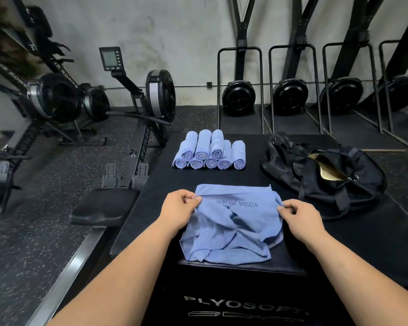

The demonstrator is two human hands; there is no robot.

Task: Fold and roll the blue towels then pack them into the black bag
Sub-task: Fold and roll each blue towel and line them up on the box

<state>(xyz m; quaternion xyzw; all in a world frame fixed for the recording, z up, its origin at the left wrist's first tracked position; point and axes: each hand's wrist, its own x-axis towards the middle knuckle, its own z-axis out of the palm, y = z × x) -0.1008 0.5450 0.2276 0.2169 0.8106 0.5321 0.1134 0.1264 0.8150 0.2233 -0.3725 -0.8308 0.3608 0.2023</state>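
A rumpled blue towel printed with "YOGA FITNESS" lies on the black foam box in front of me. My left hand pinches the towel's upper left edge. My right hand pinches its upper right edge. Farther back on the black surface, several rolled blue towels are stacked in two layers. To the right of them lies the black bag, unzipped, with a gold lining showing.
Rowing machines stand on the speckled floor to the left, one seat close to the box. Upright black machines line the back wall. A black mat extends to the right under the bag.
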